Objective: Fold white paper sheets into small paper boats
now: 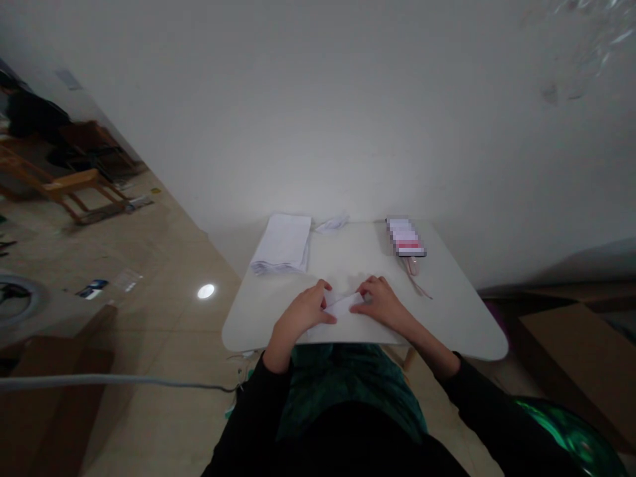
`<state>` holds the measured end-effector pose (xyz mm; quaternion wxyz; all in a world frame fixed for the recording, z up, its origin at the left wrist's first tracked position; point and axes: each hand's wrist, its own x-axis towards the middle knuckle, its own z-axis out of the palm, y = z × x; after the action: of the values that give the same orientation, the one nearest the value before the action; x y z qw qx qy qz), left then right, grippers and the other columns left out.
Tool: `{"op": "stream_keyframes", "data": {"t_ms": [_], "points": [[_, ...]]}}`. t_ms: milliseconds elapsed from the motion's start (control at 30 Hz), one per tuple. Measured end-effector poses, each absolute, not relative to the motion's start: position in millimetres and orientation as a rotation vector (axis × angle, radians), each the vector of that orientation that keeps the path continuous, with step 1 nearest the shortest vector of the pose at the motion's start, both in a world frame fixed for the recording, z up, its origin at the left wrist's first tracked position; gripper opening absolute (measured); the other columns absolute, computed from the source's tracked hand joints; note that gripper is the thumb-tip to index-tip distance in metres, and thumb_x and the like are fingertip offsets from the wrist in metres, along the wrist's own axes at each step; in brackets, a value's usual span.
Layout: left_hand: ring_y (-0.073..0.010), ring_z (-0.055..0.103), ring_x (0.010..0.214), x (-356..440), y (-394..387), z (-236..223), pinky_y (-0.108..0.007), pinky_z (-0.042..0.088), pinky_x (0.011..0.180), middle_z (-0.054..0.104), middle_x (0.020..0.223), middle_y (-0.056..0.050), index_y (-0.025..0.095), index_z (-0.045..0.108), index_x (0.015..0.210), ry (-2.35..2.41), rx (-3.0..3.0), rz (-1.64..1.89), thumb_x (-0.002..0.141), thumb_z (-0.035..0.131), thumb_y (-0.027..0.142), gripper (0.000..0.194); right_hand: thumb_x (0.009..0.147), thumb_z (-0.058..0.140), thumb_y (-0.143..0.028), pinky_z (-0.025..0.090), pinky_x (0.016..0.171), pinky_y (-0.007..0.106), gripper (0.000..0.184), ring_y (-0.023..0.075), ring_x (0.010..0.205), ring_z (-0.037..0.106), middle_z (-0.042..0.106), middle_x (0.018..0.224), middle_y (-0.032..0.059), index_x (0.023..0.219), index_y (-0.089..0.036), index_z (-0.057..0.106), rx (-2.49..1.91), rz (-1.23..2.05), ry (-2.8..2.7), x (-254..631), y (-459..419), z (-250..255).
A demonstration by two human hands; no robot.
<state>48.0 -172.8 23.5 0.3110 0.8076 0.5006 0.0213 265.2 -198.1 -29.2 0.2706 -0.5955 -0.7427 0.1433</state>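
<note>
A white sheet of paper [342, 306] lies partly folded near the front edge of the white table [447, 311]. My left hand [304, 311] presses on its left side with the fingers curled and pinched on the fold. My right hand [381, 301] holds the right side, fingertips closed on the paper's edge. Both hands meet over the sheet at the middle of the table front.
A stack of white paper [283, 244] sits at the back left of the table, a crumpled or folded white piece [332, 224] behind it. A pink object with a cord [411, 260] lies at the back right. A wooden chair [64, 185] stands far left; cardboard [571, 344] lies right.
</note>
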Motion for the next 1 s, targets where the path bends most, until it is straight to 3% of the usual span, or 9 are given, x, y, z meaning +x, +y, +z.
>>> {"op": "stream_keyframes", "data": {"t_ms": [133,233,367,467,567,633,733,833,1000], "points": [[-0.0332,0.059,0.107,54,-165,25,-0.040,0.045,0.086,0.064,0.107,-0.011,0.018,0.052,0.122,1.434,2.249,0.045,0.057,0.086,0.034,0.075,0.058,0.087,-0.032,0.040,0.067,0.029,0.026,0.0196,0.076,0.056,0.064,0.074,0.0023,0.071,-0.018,0.069,-1.599,0.523,-2.092,269,-180,-23],[-0.0361,0.055,0.116,58,-157,23,-0.043,0.043,0.091,0.060,0.119,-0.015,0.017,0.054,0.121,1.513,2.307,0.131,0.058,0.086,0.035,0.073,0.063,0.083,-0.028,0.038,0.059,0.027,0.020,0.0159,0.065,0.056,0.062,0.065,-0.0005,0.067,-0.018,0.067,-1.542,0.766,-1.988,268,-174,-19],[-0.0272,0.064,0.098,60,-143,23,-0.036,0.045,0.084,0.067,0.104,-0.010,0.017,0.046,0.132,1.493,2.191,0.295,0.067,0.079,0.023,0.073,0.064,0.081,-0.030,0.045,0.062,0.029,0.019,0.0163,0.066,0.060,0.068,0.072,0.0016,0.065,-0.019,0.065,-1.391,0.910,-1.739,268,-169,-16],[-0.0259,0.064,0.095,60,-129,31,-0.034,0.046,0.082,0.068,0.102,-0.008,0.020,0.054,0.125,1.460,2.191,0.406,0.069,0.078,0.023,0.061,0.065,0.081,-0.037,0.049,0.062,0.031,0.025,0.0175,0.066,0.063,0.070,0.075,0.0033,0.069,-0.019,0.064,-1.248,1.034,-1.535,269,-157,-10],[-0.0251,0.063,0.091,57,-110,48,-0.033,0.044,0.080,0.070,0.099,-0.008,0.020,0.065,0.111,1.321,2.273,0.487,0.074,0.074,0.032,0.040,0.063,0.083,-0.042,0.050,0.059,0.030,0.030,0.0158,0.058,0.062,0.068,0.065,0.0017,0.072,-0.020,0.064,-1.115,1.102,-1.397,272,-139,0],[-0.0211,0.062,0.079,54,-96,58,-0.029,0.043,0.071,0.070,0.086,-0.005,0.018,0.070,0.101,1.146,2.246,0.414,0.079,0.068,0.044,0.034,0.061,0.085,-0.042,0.050,0.059,0.030,0.032,0.0148,0.057,0.061,0.068,0.063,0.0013,0.070,-0.020,0.065,-1.051,1.088,-1.383,275,-126,6],[-0.0156,0.056,0.062,50,-76,65,-0.025,0.039,0.060,0.063,0.064,0.000,0.018,0.073,0.088,0.982,2.166,0.263,0.083,0.058,0.056,0.041,0.058,0.087,-0.042,0.051,0.059,0.030,0.033,0.0143,0.056,0.062,0.069,0.062,0.0018,0.068,-0.019,0.066,-0.995,1.166,-1.421,280,-114,9],[-0.0171,0.062,0.071,49,-66,58,-0.025,0.044,0.067,0.071,0.074,-0.003,0.018,0.073,0.083,0.841,1.866,0.208,0.082,0.058,0.060,0.045,0.059,0.086,-0.041,0.050,0.058,0.029,0.032,0.0135,0.055,0.061,0.070,0.062,0.0022,0.069,-0.018,0.067,-0.979,1.219,-1.429,283,-110,2],[-0.0223,0.069,0.082,55,-66,37,-0.035,0.052,0.078,0.075,0.088,-0.013,0.013,0.069,0.096,0.743,1.272,0.072,0.088,0.053,0.058,0.048,0.060,0.086,-0.039,0.051,0.059,0.028,0.030,0.0135,0.060,0.063,0.071,0.066,0.0028,0.065,-0.018,0.065,-0.951,1.230,-1.373,284,-111,-12]]}}
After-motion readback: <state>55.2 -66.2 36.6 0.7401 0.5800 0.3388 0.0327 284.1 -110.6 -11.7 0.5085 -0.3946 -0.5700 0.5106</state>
